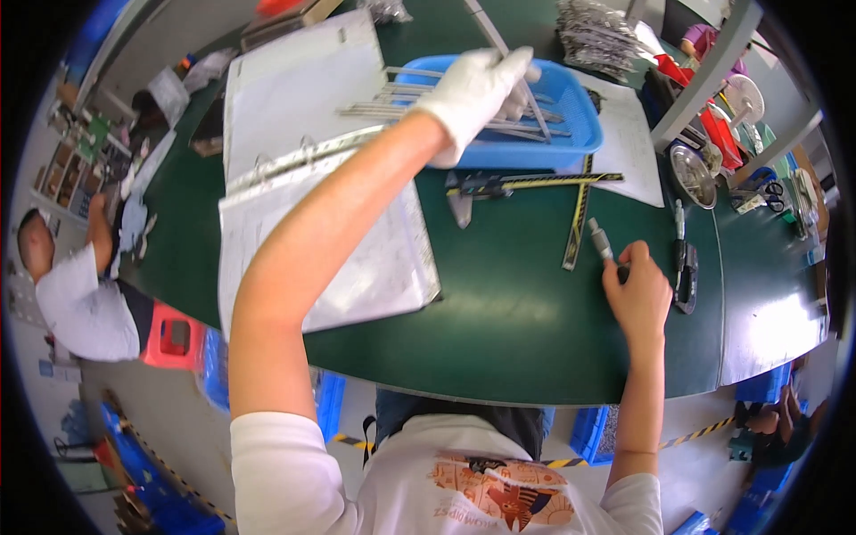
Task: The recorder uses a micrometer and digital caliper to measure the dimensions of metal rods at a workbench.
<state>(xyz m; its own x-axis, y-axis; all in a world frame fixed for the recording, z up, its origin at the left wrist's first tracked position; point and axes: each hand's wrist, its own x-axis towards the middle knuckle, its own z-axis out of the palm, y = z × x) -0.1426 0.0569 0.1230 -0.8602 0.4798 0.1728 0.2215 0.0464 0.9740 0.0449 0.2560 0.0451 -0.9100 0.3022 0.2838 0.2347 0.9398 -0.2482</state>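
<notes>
My left hand [473, 96], in a white glove, is closed around a long thin metal strip [486, 24]. It holds the strip slanted over a blue plastic basket [585, 120], where several more metal strips [379, 109] lie, some sticking out past the left rim. My bare right hand [640, 290] is closed on a micrometer [601, 239] on the green table; its grey thimble end pokes out beyond my fingers, and the rest is mostly hidden. Between the basket and my right hand lie a caliper [499, 185] and a narrow black-and-yellow ruler [577, 232].
An open binder with papers [330, 259] covers the table's left part. A second micrometer [685, 263] lies right of my right hand, near a metal bowl [694, 176]. Bagged parts [597, 36] are piled behind the basket. A grey post [709, 80] rises at right. A person [85, 294] sits at left.
</notes>
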